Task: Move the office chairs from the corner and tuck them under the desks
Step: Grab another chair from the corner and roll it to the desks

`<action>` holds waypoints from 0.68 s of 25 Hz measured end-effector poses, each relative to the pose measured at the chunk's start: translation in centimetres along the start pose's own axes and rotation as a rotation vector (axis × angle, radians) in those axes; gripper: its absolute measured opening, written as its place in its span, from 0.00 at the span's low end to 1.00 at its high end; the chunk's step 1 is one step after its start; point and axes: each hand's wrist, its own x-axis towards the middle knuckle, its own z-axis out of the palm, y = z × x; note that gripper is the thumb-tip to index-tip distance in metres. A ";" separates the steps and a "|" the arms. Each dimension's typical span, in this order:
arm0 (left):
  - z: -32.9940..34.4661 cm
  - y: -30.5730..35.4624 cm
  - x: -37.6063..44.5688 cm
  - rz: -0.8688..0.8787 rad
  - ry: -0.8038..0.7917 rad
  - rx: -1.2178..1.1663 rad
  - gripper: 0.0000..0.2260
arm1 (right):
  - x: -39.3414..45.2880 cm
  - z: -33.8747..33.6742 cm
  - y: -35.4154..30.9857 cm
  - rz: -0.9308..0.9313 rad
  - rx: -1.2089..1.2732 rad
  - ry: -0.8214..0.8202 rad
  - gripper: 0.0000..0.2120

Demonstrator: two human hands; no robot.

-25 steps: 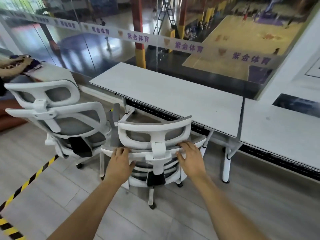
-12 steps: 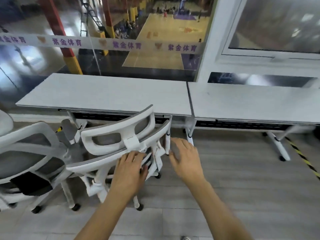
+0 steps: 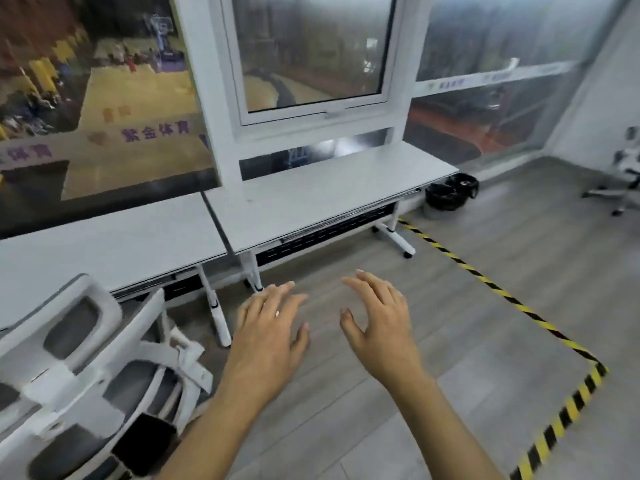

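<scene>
Chair (image 3: pixel 86 368) sits at lower left, its back against the left desk (image 3: pixel 114 244), while left hand (image 3: pixel 268 336) and right hand (image 3: pixel 379 325) hover spread and empty over floor, likely freed for the chair (image 3: pixel 623 174) far right.

Both hands hang in the air above the grey plank floor (image 3: pixel 519 271) — the left hand (image 3: pixel 266 337) and the right hand (image 3: pixel 381 323) palm down, fingers spread, holding nothing. A white mesh-backed office chair (image 3: pixel 86 368) sits at the lower left, its back at the front edge of the left desk (image 3: pixel 104 244). The right desk (image 3: pixel 329 188) adjoins it under the window (image 3: pixel 311 53). Yellow-and-black tape (image 3: pixel 485 282) runs across the floor; a black bin (image 3: pixel 450 192) stands off the right desk's far end (another chair (image 3: pixel 623 178) shows at the far right).
</scene>
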 end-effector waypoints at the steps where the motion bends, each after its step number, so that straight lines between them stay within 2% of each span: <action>1: 1.0 2.3 1.4 0.042 -0.010 -0.004 0.17 | -0.2 -2.0 2.2 0.030 -0.024 0.027 0.21; 10: 11.6 24.2 11.9 0.318 -0.053 -0.107 0.18 | -2.2 -18.2 22.2 0.282 -0.191 0.176 0.21; 17: 21.9 39.0 19.9 0.487 -0.169 -0.227 0.18 | -2.8 -26.3 36.7 0.493 -0.265 0.262 0.21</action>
